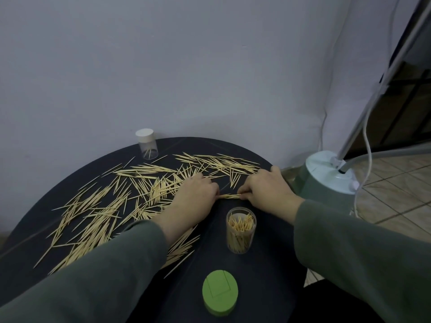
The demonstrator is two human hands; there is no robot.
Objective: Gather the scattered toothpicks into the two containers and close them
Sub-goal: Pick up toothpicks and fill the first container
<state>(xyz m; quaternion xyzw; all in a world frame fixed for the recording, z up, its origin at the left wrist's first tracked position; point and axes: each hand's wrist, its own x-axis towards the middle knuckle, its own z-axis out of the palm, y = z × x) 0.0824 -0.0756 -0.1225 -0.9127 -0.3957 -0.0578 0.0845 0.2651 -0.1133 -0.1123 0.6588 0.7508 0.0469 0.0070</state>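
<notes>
Your two hands hold one small bundle of toothpicks (229, 196) between them, lying level just above the dark round bench (263, 271), just beyond the open clear container (240, 230). Your left hand (194, 194) comes in palm down, its fingers closed on the bundle's left end; your right hand (268, 188) mirrors it, knuckles up, fingers pinched on the right end and thumb stretched toward the far edge. Both forearms, in grey-green sleeves (363, 259), reach forward from the near edge and angle inward. The open container stands upright, part filled with toothpicks on end. Its green lid (220, 294) lies near you, apart from it. The loose toothpicks (112, 206) are scattered across the left and far parts of the bench, some under your left wrist. The second container (147, 144), clear with a white cap on, stands at the far left edge with only a few toothpicks inside. Right of the bench sits a pale green appliance base (326, 176) with hoses on the tiled floor
</notes>
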